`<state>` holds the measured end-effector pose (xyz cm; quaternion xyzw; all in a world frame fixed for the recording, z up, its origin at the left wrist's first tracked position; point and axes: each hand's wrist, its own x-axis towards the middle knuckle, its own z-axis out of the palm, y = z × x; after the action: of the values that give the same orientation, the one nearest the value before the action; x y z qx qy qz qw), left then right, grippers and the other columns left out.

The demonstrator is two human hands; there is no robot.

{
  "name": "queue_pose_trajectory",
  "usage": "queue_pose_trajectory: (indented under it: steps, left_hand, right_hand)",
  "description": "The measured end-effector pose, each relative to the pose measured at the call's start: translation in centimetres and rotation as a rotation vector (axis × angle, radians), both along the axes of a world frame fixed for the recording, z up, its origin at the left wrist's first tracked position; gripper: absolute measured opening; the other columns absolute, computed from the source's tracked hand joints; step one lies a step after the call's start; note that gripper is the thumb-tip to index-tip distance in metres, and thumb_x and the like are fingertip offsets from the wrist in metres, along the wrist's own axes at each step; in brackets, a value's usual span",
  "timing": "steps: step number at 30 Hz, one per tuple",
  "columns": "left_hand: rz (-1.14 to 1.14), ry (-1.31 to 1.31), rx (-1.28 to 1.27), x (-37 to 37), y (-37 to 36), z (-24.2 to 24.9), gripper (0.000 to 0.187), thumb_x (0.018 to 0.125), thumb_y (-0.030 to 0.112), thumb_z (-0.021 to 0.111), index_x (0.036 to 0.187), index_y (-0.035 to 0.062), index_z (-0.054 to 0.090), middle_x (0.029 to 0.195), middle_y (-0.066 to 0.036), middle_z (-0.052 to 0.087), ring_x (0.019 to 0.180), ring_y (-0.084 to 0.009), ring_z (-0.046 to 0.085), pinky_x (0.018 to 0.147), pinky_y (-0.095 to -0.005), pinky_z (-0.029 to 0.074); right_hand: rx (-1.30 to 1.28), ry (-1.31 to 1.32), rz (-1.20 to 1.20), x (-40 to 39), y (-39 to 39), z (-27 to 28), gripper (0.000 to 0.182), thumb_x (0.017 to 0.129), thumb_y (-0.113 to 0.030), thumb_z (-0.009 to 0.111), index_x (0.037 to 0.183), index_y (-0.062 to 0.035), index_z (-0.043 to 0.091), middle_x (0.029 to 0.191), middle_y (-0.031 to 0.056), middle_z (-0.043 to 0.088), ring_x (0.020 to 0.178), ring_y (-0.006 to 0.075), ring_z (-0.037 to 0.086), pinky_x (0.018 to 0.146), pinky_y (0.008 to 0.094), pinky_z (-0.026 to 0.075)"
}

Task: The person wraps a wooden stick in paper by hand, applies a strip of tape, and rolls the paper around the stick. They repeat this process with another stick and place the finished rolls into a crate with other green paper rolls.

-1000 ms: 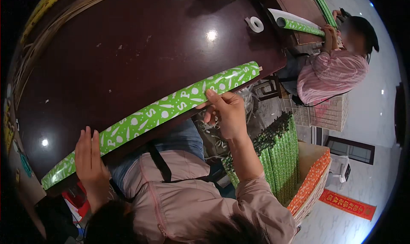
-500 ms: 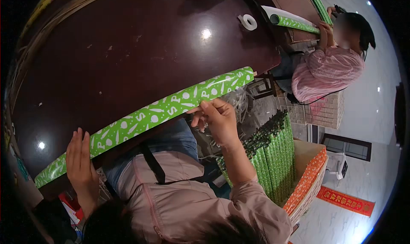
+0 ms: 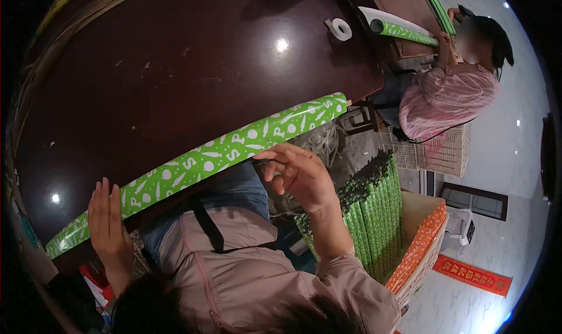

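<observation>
Head view: a rolled green patterned wrapping paper tube (image 3: 211, 157) lies along the near edge of the dark counter (image 3: 175, 71).

Its left end is touched by the left hand (image 3: 108, 226), flat, fingers straight and close together against the roll. Just below its middle, the right hand (image 3: 298, 173) hovers with fingers loosely curled and spread, gripping nothing. Beside the person's knee stands a box (image 3: 430, 246) packed with upright green rolls (image 3: 374, 217). Farther off, two tape rings (image 3: 338, 28) sit on the counter, and another person (image 3: 451, 91) handles a similar roll.
</observation>
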<state>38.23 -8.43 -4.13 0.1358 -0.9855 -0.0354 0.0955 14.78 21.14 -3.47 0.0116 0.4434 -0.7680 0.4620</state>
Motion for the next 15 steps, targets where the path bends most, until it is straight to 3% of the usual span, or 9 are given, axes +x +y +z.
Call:
queue_pose_trajectory:
  steps: [2,4,7,13,14,15]
  left_hand:
    - [-0.005,-0.018,-0.020,0.1,0.0,0.0,0.054,0.084,-0.016,0.046,0.134,0.0019,0.055,0.141,-0.014,0.052,0.131,-0.0329,0.049,0.109,-0.0485,0.041]
    - [-0.011,-0.002,-0.013,0.1,-0.1,-0.2,0.054,0.084,-0.017,0.046,0.134,0.0015,0.054,0.141,-0.014,0.052,0.131,-0.0332,0.049,0.109,-0.0488,0.041]
    - [-0.037,0.018,-0.013,-0.2,-0.5,-0.2,0.054,0.084,-0.018,0.044,0.134,0.0004,0.054,0.141,-0.015,0.051,0.131,-0.0340,0.049,0.108,-0.0497,0.042]
    - [-0.061,0.022,-0.059,-0.1,-0.1,-0.3,0.055,0.083,-0.020,0.042,0.133,-0.0021,0.053,0.141,-0.017,0.051,0.131,-0.0364,0.048,0.107,-0.0522,0.042]
    - [-0.061,0.029,-0.063,-0.1,0.0,-0.4,0.055,0.082,-0.019,0.042,0.133,-0.0024,0.053,0.140,-0.018,0.051,0.131,-0.0369,0.048,0.107,-0.0528,0.042]
    - [-0.065,0.032,-0.064,0.0,0.0,-0.4,0.055,0.082,-0.019,0.042,0.133,-0.0024,0.053,0.140,-0.018,0.051,0.131,-0.0369,0.048,0.107,-0.0528,0.042]
  right_hand:
    - [0.007,-0.030,0.022,0.2,0.2,0.0,0.047,0.099,-0.028,0.047,0.129,0.0083,0.050,0.130,0.0247,0.057,0.090,0.0224,0.064,0.063,0.0267,0.052]
    - [-0.159,-0.251,-0.056,0.8,0.1,0.2,0.054,0.099,-0.034,0.044,0.133,0.0079,0.047,0.135,0.0216,0.054,0.096,0.0219,0.062,0.076,0.0292,0.051]
    - [-0.126,-0.184,-0.065,1.2,-0.2,1.2,0.054,0.098,-0.032,0.047,0.135,0.0071,0.046,0.137,0.0204,0.052,0.099,0.0229,0.061,0.084,0.0323,0.050]
    - [0.038,0.006,-0.247,0.2,2.0,0.5,0.046,0.097,-0.024,0.055,0.132,0.0064,0.050,0.131,0.0196,0.057,0.101,0.0237,0.065,0.082,0.0325,0.053]
    - [0.082,0.037,-0.311,-0.2,2.2,0.5,0.038,0.098,-0.022,0.055,0.124,0.0060,0.056,0.117,0.0169,0.065,0.094,0.0228,0.066,0.080,0.0331,0.054]
    - [0.081,0.040,-0.315,-0.8,2.7,0.2,0.038,0.098,-0.022,0.055,0.124,0.0060,0.056,0.117,0.0169,0.065,0.094,0.0228,0.066,0.080,0.0331,0.054]
